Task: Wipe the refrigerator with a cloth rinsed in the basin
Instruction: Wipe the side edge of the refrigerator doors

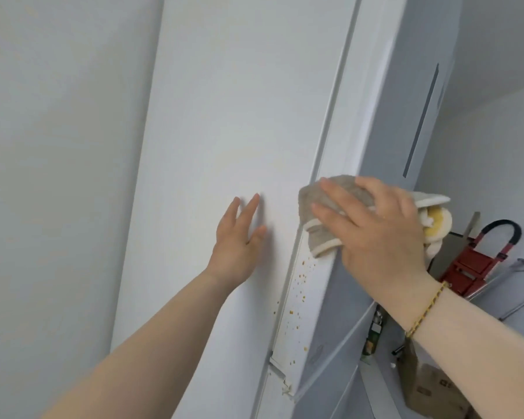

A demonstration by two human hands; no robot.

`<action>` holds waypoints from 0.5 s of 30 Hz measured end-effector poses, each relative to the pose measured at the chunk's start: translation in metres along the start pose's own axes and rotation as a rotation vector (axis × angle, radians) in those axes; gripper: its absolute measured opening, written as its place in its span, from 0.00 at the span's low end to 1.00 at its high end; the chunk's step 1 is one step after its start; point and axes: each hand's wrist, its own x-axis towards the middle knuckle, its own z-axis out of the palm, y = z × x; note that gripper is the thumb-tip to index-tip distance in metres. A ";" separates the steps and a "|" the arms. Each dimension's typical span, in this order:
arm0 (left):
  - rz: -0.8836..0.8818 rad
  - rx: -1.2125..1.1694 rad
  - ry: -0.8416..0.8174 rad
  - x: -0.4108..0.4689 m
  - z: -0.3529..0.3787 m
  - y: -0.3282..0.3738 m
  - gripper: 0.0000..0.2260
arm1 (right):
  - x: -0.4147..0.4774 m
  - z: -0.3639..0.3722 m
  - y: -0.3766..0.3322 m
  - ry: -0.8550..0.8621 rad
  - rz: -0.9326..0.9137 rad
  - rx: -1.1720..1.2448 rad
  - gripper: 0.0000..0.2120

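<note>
Tall white refrigerator (224,116), right hand (378,228) pressing grey-and-cream terry cloth (321,204) flat-fingered to its edge, left hand (239,241) splayed flat on its side

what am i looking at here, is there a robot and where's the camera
No robot here: a person wears one camera on the head, looking along their own bare arms. The tall white and grey thing is the refrigerator, seen close up. The left hand lies flat on its white side and holds nothing. The right hand presses a grey and cream cloth against the front edge. Small yellow specks dot the white strip below the cloth. A red step ladder and a cardboard box stand at the right.
</note>
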 end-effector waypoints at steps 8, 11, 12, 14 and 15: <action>-0.018 0.040 0.029 0.011 0.010 -0.002 0.26 | 0.010 -0.004 -0.043 -0.535 -0.138 -0.331 0.18; -0.017 0.044 0.011 0.012 0.006 -0.003 0.26 | -0.005 -0.007 -0.048 -0.568 -0.190 -0.269 0.17; -0.014 0.046 0.003 0.012 0.005 -0.004 0.26 | -0.005 -0.007 -0.042 -0.504 -0.203 -0.198 0.15; -0.004 0.054 -0.004 0.012 0.005 -0.005 0.26 | 0.015 -0.004 -0.021 -0.370 -0.200 -0.091 0.11; -0.003 0.057 -0.005 0.013 0.005 -0.005 0.26 | 0.031 -0.004 -0.009 -0.332 -0.171 -0.107 0.12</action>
